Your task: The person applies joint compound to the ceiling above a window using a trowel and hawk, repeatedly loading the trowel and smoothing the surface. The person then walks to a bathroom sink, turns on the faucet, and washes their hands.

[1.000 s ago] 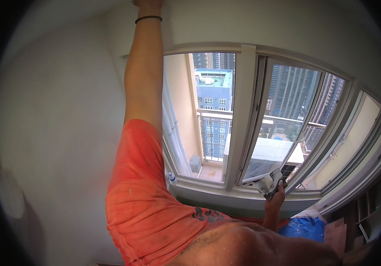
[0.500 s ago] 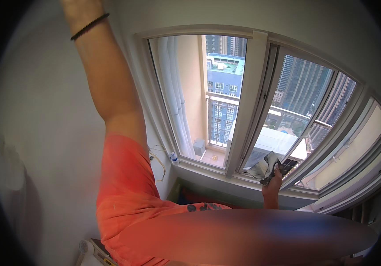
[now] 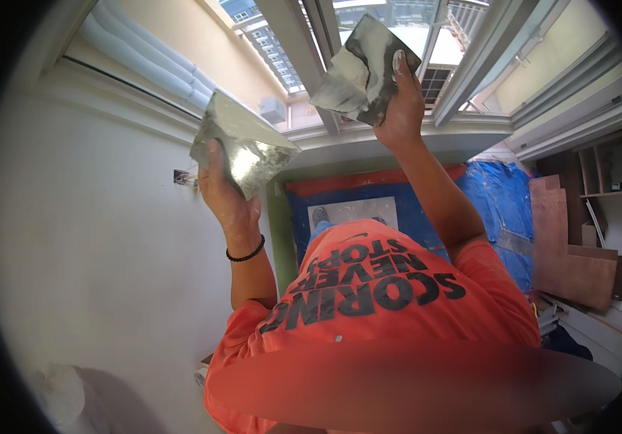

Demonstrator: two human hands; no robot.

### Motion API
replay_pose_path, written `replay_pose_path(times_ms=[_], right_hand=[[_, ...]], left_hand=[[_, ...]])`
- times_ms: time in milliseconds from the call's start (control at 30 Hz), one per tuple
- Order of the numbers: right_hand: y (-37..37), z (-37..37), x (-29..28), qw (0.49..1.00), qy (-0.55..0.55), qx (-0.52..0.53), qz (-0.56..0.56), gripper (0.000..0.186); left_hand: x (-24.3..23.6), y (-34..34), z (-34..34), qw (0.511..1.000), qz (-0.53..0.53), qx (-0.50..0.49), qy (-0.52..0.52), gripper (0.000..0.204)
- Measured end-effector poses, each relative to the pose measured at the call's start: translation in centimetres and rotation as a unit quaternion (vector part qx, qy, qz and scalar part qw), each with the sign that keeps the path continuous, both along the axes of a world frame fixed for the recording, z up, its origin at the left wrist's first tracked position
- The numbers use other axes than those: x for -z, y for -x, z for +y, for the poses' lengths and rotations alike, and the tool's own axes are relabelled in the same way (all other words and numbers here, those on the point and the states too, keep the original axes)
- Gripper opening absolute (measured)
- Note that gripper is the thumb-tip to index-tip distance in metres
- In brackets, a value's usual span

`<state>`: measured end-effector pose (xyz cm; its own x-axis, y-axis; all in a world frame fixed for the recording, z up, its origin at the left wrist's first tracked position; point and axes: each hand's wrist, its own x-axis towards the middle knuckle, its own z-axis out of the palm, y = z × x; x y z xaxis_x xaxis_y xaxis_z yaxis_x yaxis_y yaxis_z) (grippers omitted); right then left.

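My left hand (image 3: 228, 195) grips a shiny, square metal plate (image 3: 253, 155) streaked with grey residue, beside the white wall (image 3: 94, 253). My right hand (image 3: 397, 112) holds another square plate (image 3: 358, 69) smeared with white and dark grey material, with my thumb over it, in front of the window frame (image 3: 311, 50). The two plates are apart, both at about chest height or higher. The backs of both plates and some of my fingers are hidden.
An open wire box (image 3: 183, 179) sits in the left wall. Below are blue sheeting (image 3: 499, 210) and a pale board (image 3: 354, 208) under my feet. Reddish boards (image 3: 564, 267) and a wooden shelf (image 3: 611, 163) stand at the right. Balconies show beyond the glass.
My left arm has come down from high overhead into view with a plate in its hand. The view has tipped downward, and my right hand with its plate appears higher in the picture.
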<state>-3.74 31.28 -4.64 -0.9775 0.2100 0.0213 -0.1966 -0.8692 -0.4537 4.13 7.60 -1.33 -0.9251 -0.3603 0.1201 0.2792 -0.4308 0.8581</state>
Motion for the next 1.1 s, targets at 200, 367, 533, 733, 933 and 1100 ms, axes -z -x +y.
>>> replay_pose_path(times_ms=[200,367,533,733,933,1100], right_hand=[[0.3,0.6,2.7,0.988,-0.141,0.061,0.013,0.036],[-0.5,0.4,1.2,0.982,-0.183,0.043,-0.013,0.039],[-2.4,1.3,2.8,0.726,-0.675,0.112,0.071,0.044],[-5.6,2.5,2.3,0.927,-0.352,-0.021,-0.129,0.052],[-4.3,1.5,5.4,0.981,0.096,-0.167,-0.023,0.041],[-4.3,-0.4,4.0,0.989,0.053,-0.095,-0.103,0.037]], left_hand=[[2.4,0.2,3.5,0.996,-0.047,0.073,0.006,0.037],[4.5,2.4,4.1,0.992,-0.065,0.097,0.039,0.033],[5.4,4.7,6.9,0.991,-0.079,0.107,-0.001,0.034],[3.5,3.4,7.3,0.964,0.218,0.045,0.143,0.022],[3.5,3.1,6.7,0.73,0.46,0.196,0.467,0.044],[6.8,6.8,1.4,0.697,0.391,0.2,0.566,0.049]])
